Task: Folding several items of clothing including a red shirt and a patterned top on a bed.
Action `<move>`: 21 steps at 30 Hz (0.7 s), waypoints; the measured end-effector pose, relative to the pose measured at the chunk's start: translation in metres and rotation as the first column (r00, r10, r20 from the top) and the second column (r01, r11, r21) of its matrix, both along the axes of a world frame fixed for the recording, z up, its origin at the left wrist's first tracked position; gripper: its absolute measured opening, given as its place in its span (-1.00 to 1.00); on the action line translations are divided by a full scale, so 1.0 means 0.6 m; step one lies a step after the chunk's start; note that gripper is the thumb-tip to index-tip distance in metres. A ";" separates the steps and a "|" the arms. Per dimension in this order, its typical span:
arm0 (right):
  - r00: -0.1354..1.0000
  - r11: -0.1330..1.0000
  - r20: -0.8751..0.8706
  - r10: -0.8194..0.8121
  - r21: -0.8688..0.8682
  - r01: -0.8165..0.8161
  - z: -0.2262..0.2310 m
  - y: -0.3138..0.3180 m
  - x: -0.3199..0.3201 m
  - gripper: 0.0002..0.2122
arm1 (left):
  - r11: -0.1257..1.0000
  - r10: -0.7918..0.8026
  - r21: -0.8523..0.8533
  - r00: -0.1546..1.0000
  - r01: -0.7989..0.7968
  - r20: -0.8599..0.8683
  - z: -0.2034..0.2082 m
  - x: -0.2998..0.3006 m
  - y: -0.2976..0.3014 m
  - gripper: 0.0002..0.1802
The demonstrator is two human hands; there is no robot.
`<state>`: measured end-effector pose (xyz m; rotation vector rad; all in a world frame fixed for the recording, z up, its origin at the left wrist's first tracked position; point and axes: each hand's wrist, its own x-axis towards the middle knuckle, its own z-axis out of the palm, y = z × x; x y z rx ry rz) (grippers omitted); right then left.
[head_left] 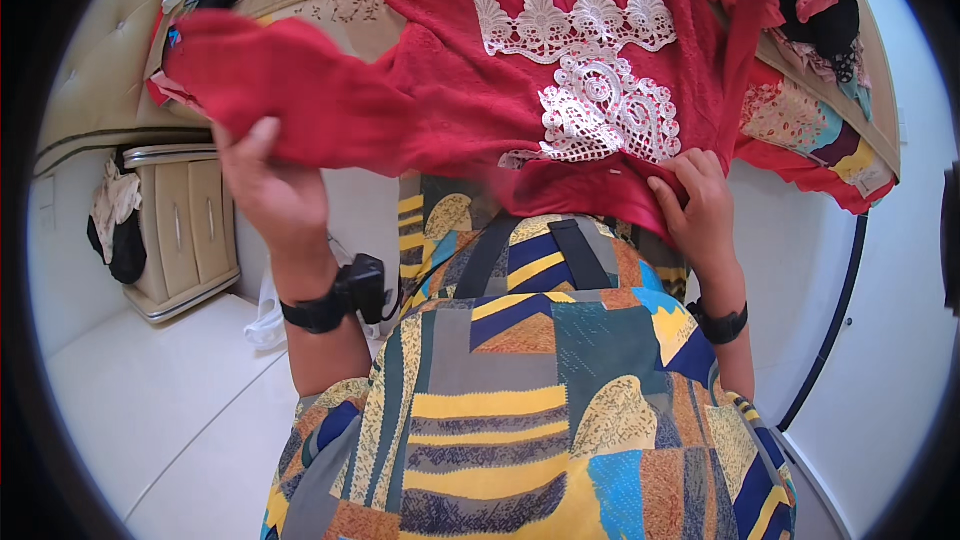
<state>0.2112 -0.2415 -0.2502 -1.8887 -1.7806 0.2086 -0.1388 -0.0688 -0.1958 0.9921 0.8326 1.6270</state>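
A deep red garment (450, 100) with white lace trim (610, 105) and a shiny buttoned panel lies spread before me, its near edge hanging toward my lap. At its left side, my left hand (275, 185) grips a long sleeve (290, 90), the thumb on top and the other fingers mostly hidden beneath. The sleeve looks slightly blurred and is stretched out to the left. My right hand (700, 205) is closed on the garment's near edge, just right of the lace, pinching the cloth between thumb and fingers.
Pink and black clothes (810, 0) are heaped at the far right above a patterned cloth (810, 130). On the left, a beige suitcase-like box (180, 220) stands on the white floor (150, 390), with dark and pale cloth (117, 215) hanging on it. A tufted beige surface (100, 70) rises behind.
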 end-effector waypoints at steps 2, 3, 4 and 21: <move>1.000 1.000 -0.003 -0.013 0.006 0.013 -0.001 -0.002 0.000 -0.85 | 0.978 -0.203 -0.018 0.937 0.206 -0.285 -0.015 0.003 -0.030 -0.55; 1.000 1.000 -0.002 -0.015 0.004 0.015 -0.001 -0.002 0.000 -0.85 | 0.920 -0.369 -0.092 0.759 0.382 -0.537 -0.027 0.003 -0.039 -0.61; 1.000 1.000 -0.011 -0.015 0.007 0.016 -0.001 -0.002 -0.001 -0.86 | 0.865 -0.418 -0.091 0.610 0.493 -0.673 -0.039 0.007 -0.036 -0.65; 0.970 0.993 -0.216 -0.114 -0.044 0.107 0.018 -0.007 0.019 -0.83 | 0.875 -0.166 0.026 0.350 0.484 -0.922 -0.077 0.069 -0.022 -0.73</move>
